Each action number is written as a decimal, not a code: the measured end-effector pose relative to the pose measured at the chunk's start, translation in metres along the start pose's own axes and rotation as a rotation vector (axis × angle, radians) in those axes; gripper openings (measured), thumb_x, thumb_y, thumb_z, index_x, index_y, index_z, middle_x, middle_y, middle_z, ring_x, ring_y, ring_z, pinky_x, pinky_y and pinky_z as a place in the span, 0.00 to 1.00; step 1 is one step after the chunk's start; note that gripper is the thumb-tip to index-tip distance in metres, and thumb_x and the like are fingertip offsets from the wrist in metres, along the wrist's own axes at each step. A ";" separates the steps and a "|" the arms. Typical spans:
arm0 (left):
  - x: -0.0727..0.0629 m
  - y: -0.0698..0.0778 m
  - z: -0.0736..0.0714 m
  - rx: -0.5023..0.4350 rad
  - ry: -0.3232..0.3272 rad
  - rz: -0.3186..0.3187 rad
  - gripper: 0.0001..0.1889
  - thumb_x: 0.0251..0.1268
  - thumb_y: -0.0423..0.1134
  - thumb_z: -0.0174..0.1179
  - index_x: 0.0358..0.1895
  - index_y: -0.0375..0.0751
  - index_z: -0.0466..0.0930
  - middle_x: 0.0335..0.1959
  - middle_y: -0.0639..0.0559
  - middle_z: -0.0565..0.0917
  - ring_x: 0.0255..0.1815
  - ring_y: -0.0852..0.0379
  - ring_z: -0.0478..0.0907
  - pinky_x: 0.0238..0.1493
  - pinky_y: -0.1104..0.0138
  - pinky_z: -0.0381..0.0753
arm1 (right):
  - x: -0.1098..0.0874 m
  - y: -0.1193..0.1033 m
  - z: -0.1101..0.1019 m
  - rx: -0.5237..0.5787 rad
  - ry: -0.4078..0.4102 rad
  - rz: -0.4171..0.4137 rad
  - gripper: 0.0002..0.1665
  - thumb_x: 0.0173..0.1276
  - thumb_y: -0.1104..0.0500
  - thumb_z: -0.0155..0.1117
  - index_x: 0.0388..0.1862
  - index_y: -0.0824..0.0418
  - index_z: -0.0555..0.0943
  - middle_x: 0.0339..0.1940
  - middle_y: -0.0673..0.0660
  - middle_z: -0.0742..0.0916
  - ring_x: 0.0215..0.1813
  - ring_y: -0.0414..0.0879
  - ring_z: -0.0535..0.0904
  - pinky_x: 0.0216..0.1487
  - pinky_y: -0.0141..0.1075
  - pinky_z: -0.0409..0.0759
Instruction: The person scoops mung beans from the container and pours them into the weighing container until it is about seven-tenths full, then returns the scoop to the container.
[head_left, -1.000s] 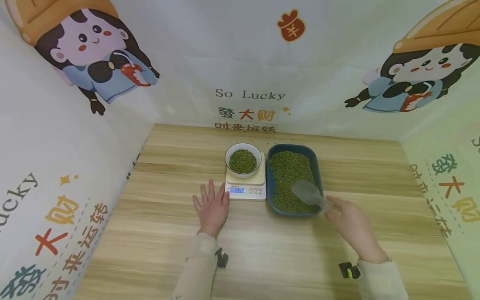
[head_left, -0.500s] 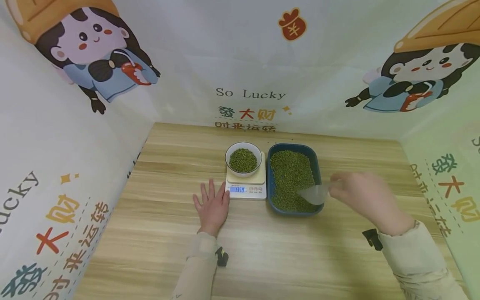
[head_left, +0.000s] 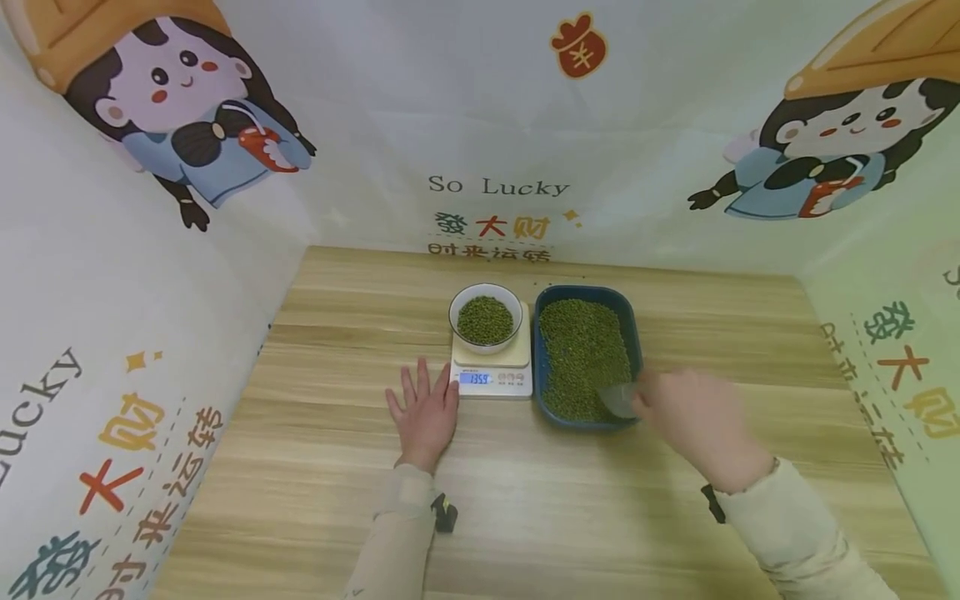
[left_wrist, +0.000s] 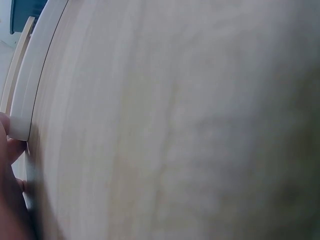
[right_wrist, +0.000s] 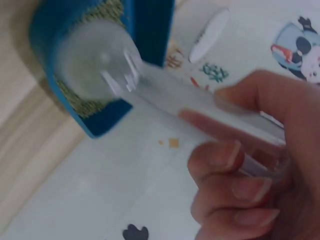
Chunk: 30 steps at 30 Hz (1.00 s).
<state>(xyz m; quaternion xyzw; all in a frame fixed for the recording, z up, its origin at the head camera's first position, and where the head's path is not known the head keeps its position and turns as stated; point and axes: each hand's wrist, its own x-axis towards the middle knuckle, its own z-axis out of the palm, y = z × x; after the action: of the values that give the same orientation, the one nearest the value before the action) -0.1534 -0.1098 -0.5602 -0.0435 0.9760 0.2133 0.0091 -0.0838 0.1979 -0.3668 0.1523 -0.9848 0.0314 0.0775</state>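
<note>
My right hand [head_left: 693,421] grips the handle of a clear plastic scoop [right_wrist: 170,95]. In the head view the scoop's bowl dips into the near right part of a blue tub [head_left: 637,333] filled with mung beans [head_left: 585,342]. My left hand [head_left: 427,423] lies flat on the table with fingers spread, its thumb against the near left corner of a kitchen scale [head_left: 517,382]. On the scale's plate stands a white bowl [head_left: 454,325] holding more mung beans. The scale's display seems to read 135.9, though any decimal point is hard to make out.
The scale and the tub stand side by side on a wood-grain table [head_left: 337,333]. A few stray beans lie behind the tub. Printed cloth walls [head_left: 375,125] enclose the table at the back, left and right.
My right hand moved right and up, then back left and down, with the scoop shifting and tilting at the tub's near right side. The left hand and the display have not changed.
</note>
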 end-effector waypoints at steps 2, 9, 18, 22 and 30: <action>0.001 0.000 -0.001 0.001 0.005 -0.003 0.26 0.68 0.59 0.25 0.67 0.63 0.56 0.72 0.51 0.40 0.69 0.45 0.28 0.60 0.44 0.21 | -0.005 -0.002 0.008 -0.034 0.088 -0.015 0.20 0.53 0.61 0.53 0.09 0.52 0.57 0.07 0.44 0.56 0.12 0.36 0.47 0.07 0.28 0.47; 0.002 0.000 -0.001 -0.013 0.001 -0.001 0.25 0.68 0.58 0.27 0.66 0.62 0.57 0.72 0.51 0.40 0.69 0.45 0.27 0.60 0.44 0.21 | -0.012 0.007 0.041 -0.003 0.269 -0.021 0.06 0.54 0.63 0.54 0.18 0.58 0.73 0.08 0.45 0.61 0.09 0.36 0.51 0.05 0.28 0.49; -0.001 0.001 -0.002 -0.012 -0.001 -0.005 0.25 0.69 0.57 0.27 0.66 0.61 0.57 0.72 0.51 0.41 0.69 0.45 0.28 0.60 0.43 0.21 | -0.006 0.027 0.101 0.081 0.318 0.084 0.20 0.58 0.57 0.60 0.51 0.58 0.77 0.14 0.51 0.73 0.12 0.39 0.60 0.07 0.27 0.55; -0.001 0.002 -0.002 -0.020 -0.001 -0.001 0.25 0.69 0.57 0.27 0.66 0.61 0.58 0.71 0.50 0.41 0.69 0.44 0.29 0.60 0.43 0.21 | 0.001 0.025 0.111 0.075 0.281 0.137 0.22 0.59 0.55 0.60 0.53 0.57 0.76 0.16 0.53 0.74 0.17 0.44 0.65 0.09 0.30 0.59; 0.000 0.002 -0.002 0.001 0.005 -0.006 0.25 0.69 0.57 0.27 0.66 0.61 0.57 0.71 0.51 0.41 0.70 0.44 0.30 0.60 0.43 0.22 | 0.021 0.018 0.119 0.018 0.259 0.085 0.23 0.53 0.60 0.63 0.49 0.65 0.77 0.23 0.60 0.79 0.26 0.52 0.73 0.27 0.41 0.71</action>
<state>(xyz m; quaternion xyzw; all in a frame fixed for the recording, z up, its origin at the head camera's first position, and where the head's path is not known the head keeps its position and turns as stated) -0.1533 -0.1087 -0.5573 -0.0470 0.9760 0.2127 0.0075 -0.1255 0.1987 -0.4810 0.1056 -0.9718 0.0631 0.2013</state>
